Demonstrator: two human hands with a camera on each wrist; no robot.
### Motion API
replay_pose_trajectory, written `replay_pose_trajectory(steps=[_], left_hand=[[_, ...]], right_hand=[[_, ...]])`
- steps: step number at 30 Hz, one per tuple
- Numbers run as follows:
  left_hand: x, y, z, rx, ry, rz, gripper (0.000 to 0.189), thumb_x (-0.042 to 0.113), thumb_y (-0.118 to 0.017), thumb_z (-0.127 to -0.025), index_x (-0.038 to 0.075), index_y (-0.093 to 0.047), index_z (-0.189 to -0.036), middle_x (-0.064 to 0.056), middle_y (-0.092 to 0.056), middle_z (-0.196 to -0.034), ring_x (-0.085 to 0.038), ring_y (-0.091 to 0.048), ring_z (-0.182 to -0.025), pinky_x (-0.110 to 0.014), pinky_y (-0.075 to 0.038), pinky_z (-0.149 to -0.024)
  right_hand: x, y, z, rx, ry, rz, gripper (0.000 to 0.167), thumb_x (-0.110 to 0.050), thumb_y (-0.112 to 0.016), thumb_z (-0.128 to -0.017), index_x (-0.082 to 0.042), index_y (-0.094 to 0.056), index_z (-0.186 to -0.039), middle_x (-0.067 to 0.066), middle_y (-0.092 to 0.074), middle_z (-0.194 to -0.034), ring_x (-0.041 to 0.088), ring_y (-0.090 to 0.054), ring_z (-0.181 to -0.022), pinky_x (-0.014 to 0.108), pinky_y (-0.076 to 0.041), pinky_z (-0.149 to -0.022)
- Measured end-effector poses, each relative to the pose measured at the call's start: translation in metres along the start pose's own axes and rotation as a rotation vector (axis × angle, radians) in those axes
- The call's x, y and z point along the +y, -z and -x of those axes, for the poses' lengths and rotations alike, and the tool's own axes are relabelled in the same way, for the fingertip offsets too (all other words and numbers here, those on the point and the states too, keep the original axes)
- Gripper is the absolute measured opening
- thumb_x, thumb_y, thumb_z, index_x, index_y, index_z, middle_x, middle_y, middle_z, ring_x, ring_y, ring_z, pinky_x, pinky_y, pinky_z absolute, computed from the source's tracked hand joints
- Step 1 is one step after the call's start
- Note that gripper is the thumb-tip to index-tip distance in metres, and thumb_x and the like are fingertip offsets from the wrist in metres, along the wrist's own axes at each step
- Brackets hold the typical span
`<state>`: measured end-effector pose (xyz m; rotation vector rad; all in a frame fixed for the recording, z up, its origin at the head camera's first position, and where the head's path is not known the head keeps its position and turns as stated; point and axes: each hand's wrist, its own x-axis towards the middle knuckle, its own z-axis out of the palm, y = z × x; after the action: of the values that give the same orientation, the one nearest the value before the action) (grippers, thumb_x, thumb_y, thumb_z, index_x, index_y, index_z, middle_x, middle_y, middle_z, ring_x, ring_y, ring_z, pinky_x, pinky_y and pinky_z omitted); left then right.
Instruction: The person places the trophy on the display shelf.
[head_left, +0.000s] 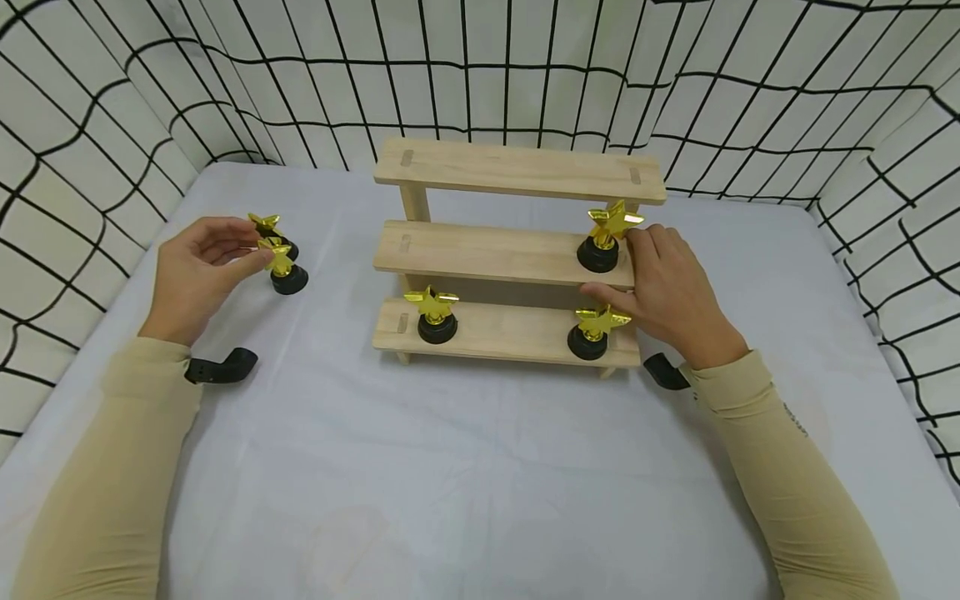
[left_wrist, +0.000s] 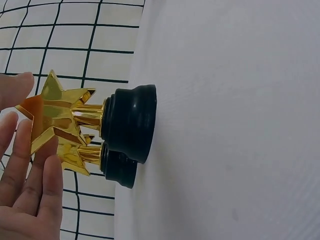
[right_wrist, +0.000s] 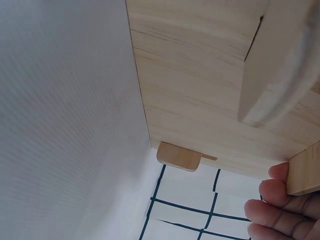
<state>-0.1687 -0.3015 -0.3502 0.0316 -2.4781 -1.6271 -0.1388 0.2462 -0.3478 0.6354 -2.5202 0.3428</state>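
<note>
My left hand is at a gold star trophy with a round black base, its thumb and fingertips around the star. A second such trophy stands close behind it, partly hidden. My right hand grips the right end of a three-step wooden display stand, thumb at the front of the middle step. In the right wrist view, fingers curl at a plank's edge. A trophy stands on the middle step's right end; two more, left and right, stand on the lowest step.
Black wire grid panels enclose the back and sides of the white-covered table. The stand's top step rises nearest the back panel. Black wrist mounts show beside both sleeves.
</note>
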Motion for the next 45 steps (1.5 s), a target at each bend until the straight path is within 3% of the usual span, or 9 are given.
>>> replay_pose_trajectory(steps=[12, 22, 30, 37, 45], left_hand=[[-0.01, -0.004, -0.001, -0.038, 0.042, -0.034, 0.05, 0.013, -0.085, -0.086, 0.013, -0.065, -0.131, 0.019, -0.065, -0.112, 0.004, -0.064, -0.105, 0.001, -0.049, -0.088], [-0.016, -0.002, 0.0, -0.074, 0.07, -0.073, 0.038, 0.012, -0.084, -0.086, 0.022, -0.066, -0.119, 0.028, -0.066, -0.106, 0.012, -0.067, -0.09, -0.001, -0.052, -0.077], [-0.023, -0.004, 0.0, -0.091, 0.109, -0.131, 0.037, 0.02, -0.084, -0.087, 0.031, -0.064, -0.116, 0.024, -0.062, -0.114, 0.013, -0.064, -0.092, 0.0, -0.051, -0.077], [-0.027, -0.005, -0.001, -0.108, 0.093, -0.118, 0.041, 0.011, -0.082, -0.088, 0.026, -0.062, -0.12, 0.032, -0.061, -0.11, 0.016, -0.063, -0.095, 0.0, -0.052, -0.08], [-0.03, -0.006, 0.0, -0.121, 0.094, -0.1, 0.046, 0.011, -0.085, -0.085, 0.022, -0.063, -0.125, 0.029, -0.065, -0.109, 0.012, -0.066, -0.093, -0.002, -0.054, -0.08]], right_hand=[[0.001, 0.0, 0.0, -0.002, 0.002, -0.004, 0.107, -0.091, -0.032, -0.089, 0.011, -0.057, -0.113, 0.021, -0.053, -0.086, 0.035, -0.048, -0.075, 0.042, -0.039, -0.066], [0.002, -0.001, 0.0, 0.003, 0.002, -0.004, 0.106, -0.09, -0.035, -0.089, 0.011, -0.057, -0.113, 0.021, -0.052, -0.085, 0.035, -0.046, -0.074, 0.041, -0.038, -0.066], [0.002, 0.0, 0.0, 0.004, 0.007, 0.006, 0.107, -0.09, -0.032, -0.089, 0.011, -0.057, -0.114, 0.021, -0.052, -0.086, 0.035, -0.047, -0.075, 0.041, -0.038, -0.065], [0.002, -0.001, 0.0, 0.003, 0.014, 0.011, 0.108, -0.09, -0.032, -0.089, 0.011, -0.057, -0.114, 0.022, -0.053, -0.087, 0.036, -0.048, -0.075, 0.041, -0.039, -0.065], [0.002, -0.001, -0.001, -0.013, 0.001, 0.01, 0.107, -0.09, -0.032, -0.089, 0.011, -0.058, -0.113, 0.02, -0.051, -0.085, 0.033, -0.045, -0.073, 0.038, -0.035, -0.064]])
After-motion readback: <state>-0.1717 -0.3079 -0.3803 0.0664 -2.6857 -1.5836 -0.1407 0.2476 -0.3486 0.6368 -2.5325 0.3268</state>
